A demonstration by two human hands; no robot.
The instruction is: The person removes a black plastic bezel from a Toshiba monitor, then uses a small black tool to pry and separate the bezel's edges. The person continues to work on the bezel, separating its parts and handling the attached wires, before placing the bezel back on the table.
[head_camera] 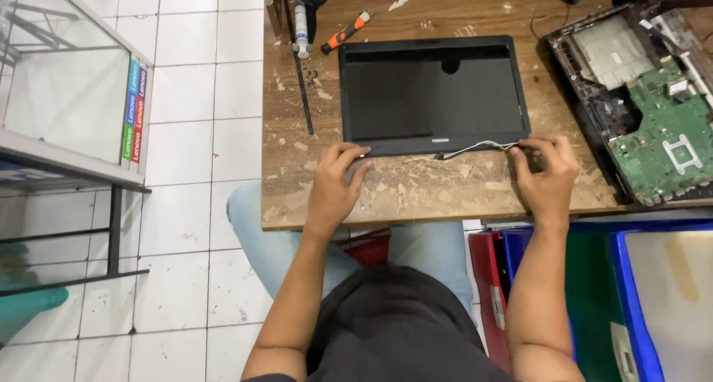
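Left hand curled on screen panel near corner; right hand pinching thin cable at opposite corner, on surface.

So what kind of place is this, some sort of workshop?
Most likely a small laptop repair shop. A detached laptop screen panel lies on a scuffed wooden bench, an opened laptop base with its green circuit board bare sits beside it, and a screwdriver lies near.
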